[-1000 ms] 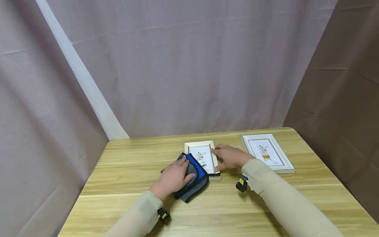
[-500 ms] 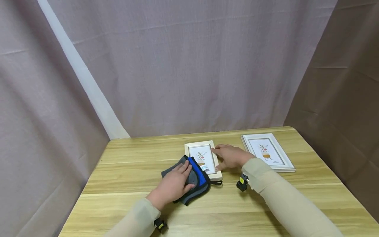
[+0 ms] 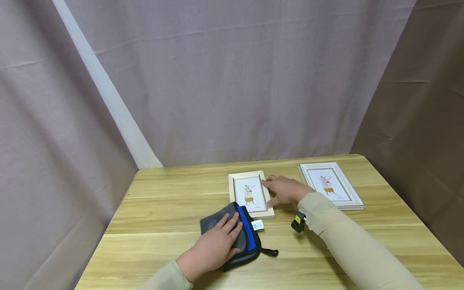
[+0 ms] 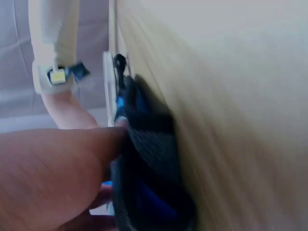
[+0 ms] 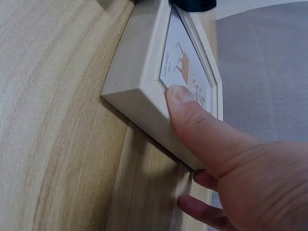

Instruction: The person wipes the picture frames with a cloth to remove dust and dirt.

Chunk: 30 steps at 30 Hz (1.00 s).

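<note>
A cream picture frame (image 3: 250,193) with a potted-flower picture lies face up on the wooden table. My right hand (image 3: 284,189) is at its right side; in the right wrist view the thumb (image 5: 185,103) presses on the frame's rim, while other fingers sit low beside its outer edge. Just in front of the frame lies a folded grey cloth (image 3: 217,219) with a blue strip, black edging and a black loop. My left hand (image 3: 214,245) rests flat on this cloth, fingers extended. In the left wrist view the cloth (image 4: 154,149) looks blurred, and the palm's underside is hidden.
To the right lies a white picture frame (image 3: 328,187) with a similar print, apparently stacked on another. A white tag (image 3: 257,225) sticks out of the cloth. Grey curtains (image 3: 232,80) stand behind the table (image 3: 163,217).
My left hand has drawn the cloth down off the frame toward me, uncovering the whole lower part of the picture. The tag and loop now show. My right hand has stayed at the frame.
</note>
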Available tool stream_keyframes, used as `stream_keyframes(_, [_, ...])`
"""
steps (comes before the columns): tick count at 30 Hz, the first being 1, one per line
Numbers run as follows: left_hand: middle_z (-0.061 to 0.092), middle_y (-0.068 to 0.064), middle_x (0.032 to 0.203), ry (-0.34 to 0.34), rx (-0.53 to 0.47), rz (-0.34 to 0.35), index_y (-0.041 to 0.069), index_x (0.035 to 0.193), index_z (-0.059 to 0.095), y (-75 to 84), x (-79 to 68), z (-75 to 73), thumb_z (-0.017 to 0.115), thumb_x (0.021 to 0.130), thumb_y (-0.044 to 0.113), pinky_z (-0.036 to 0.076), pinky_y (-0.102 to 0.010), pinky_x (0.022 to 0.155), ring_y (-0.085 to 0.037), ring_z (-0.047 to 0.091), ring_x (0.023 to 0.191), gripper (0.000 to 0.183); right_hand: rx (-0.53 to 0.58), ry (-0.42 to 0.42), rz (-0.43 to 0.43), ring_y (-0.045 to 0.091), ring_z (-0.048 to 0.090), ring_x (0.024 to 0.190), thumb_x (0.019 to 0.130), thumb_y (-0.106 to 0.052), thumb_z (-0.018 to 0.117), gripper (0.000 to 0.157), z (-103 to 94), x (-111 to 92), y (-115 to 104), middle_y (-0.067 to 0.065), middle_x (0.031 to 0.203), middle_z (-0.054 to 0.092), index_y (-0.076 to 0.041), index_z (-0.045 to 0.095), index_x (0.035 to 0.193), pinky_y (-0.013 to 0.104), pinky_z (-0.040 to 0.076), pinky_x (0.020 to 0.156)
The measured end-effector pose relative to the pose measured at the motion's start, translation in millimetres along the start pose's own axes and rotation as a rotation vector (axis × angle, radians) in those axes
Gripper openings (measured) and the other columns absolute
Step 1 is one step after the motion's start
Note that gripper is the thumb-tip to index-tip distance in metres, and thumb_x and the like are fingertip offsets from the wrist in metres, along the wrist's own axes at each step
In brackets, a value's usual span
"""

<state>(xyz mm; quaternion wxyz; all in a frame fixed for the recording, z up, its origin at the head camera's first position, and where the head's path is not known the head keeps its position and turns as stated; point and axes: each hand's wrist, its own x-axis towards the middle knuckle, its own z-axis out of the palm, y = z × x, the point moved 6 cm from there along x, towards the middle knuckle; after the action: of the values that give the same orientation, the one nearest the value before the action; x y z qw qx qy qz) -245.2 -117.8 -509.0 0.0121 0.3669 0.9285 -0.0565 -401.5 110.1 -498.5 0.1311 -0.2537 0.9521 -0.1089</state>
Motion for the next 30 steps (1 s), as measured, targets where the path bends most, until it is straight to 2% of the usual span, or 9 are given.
stream_keyframes(3, [0.041, -0.014, 0.173, -0.026, 0.036, 0.038, 0.011, 0.163, 0.055, 13.3, -2.8, -1.2, 0.063, 0.111, 0.052, 0.049, -0.042, 0.117, -0.043, 0.044, 0.155, 0.067, 0.005, -0.005, 0.01, 0.048, 0.043, 0.152, 0.094, -0.05, 0.086, 0.1, -1.0, -3, 2, 0.021, 0.17, 0.042, -0.007, 0.039, 0.171, 0.066, 0.04, 0.119])
stream_keyframes(8, [0.048, -0.009, 0.169, -0.045, 0.058, 0.083, 0.012, 0.163, 0.056, 26.8, -4.2, -0.3, 0.064, 0.109, 0.053, 0.044, -0.039, 0.121, -0.037, 0.047, 0.154, 0.068, 0.021, 0.001, 0.005, 0.049, 0.045, 0.151, 0.094, -0.05, 0.086, 0.1, -1.2, -5, 3, 0.023, 0.168, 0.044, -0.006, 0.039, 0.17, 0.066, 0.04, 0.119])
stream_keyframes(13, [0.045, -0.006, 0.171, -0.084, 0.014, 0.104, 0.014, 0.164, 0.053, 32.9, -6.4, -1.7, 0.066, 0.108, 0.055, 0.046, -0.039, 0.119, -0.036, 0.044, 0.156, 0.07, 0.028, 0.008, 0.0, 0.049, 0.044, 0.152, 0.094, -0.05, 0.085, 0.1, -1.1, -6, 3, 0.023, 0.169, 0.043, -0.006, 0.038, 0.171, 0.066, 0.039, 0.12])
stream_keyframes(21, [0.043, -0.001, 0.172, -0.145, 0.024, 0.21, 0.018, 0.167, 0.05, 57.1, -10.2, -3.9, 0.062, 0.109, 0.059, 0.046, -0.032, 0.118, -0.029, 0.041, 0.158, 0.071, 0.04, 0.008, 0.01, 0.051, 0.039, 0.155, 0.095, -0.052, 0.084, 0.099, -0.9, -9, 4, 0.021, 0.171, 0.04, -0.009, 0.037, 0.172, 0.068, 0.036, 0.121])
stream_keyframes(25, [0.041, 0.0, 0.174, -0.157, 0.03, 0.269, 0.019, 0.167, 0.049, 70.2, -7.4, -2.8, 0.06, 0.109, 0.061, 0.045, -0.028, 0.117, -0.026, 0.039, 0.159, 0.072, 0.041, 0.004, 0.016, 0.051, 0.038, 0.155, 0.097, -0.051, 0.083, 0.099, -1.1, -11, 4, 0.021, 0.172, 0.04, -0.01, 0.036, 0.173, 0.068, 0.036, 0.121])
stream_keyframes(30, [0.039, -0.001, 0.175, -0.155, -0.035, 0.302, 0.018, 0.167, 0.049, 79.6, -0.8, -3.2, 0.057, 0.11, 0.061, 0.044, -0.027, 0.118, -0.024, 0.037, 0.16, 0.073, 0.038, 0.006, 0.018, 0.051, 0.038, 0.155, 0.097, -0.052, 0.083, 0.099, -2.6, -11, 4, 0.02, 0.172, 0.039, -0.01, 0.035, 0.173, 0.068, 0.037, 0.12])
